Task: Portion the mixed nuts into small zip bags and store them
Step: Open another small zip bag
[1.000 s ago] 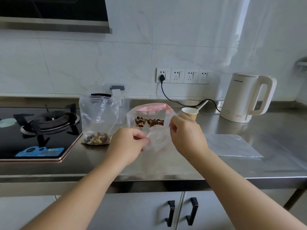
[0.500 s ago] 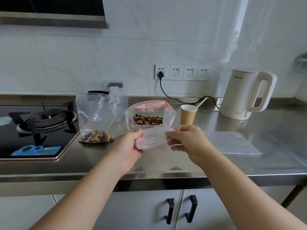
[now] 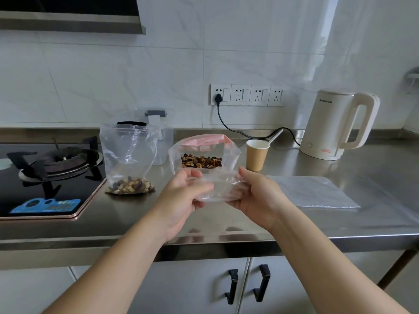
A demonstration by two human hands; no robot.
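The left hand (image 3: 181,198) and right hand (image 3: 256,193) are each pinching an empty clear plastic zip bag (image 3: 217,189), probably spreading its mouth for filling from the pink-topped bag of mixed nuts (image 3: 201,155) just beyond them.

Steel counter (image 3: 340,225) bears: nut bags (image 3: 130,185) (image 3: 201,160), paper cup (image 3: 256,155), kettle (image 3: 335,125), flat plastic bags (image 3: 313,192) (right side).

Small dark brand lettering on the kettle (image 3: 326,125), perhaps too blurred to read.

Hob (image 3: 45,177) cut off at left edge; kettle (image 3: 335,125) logo too small for me to read.
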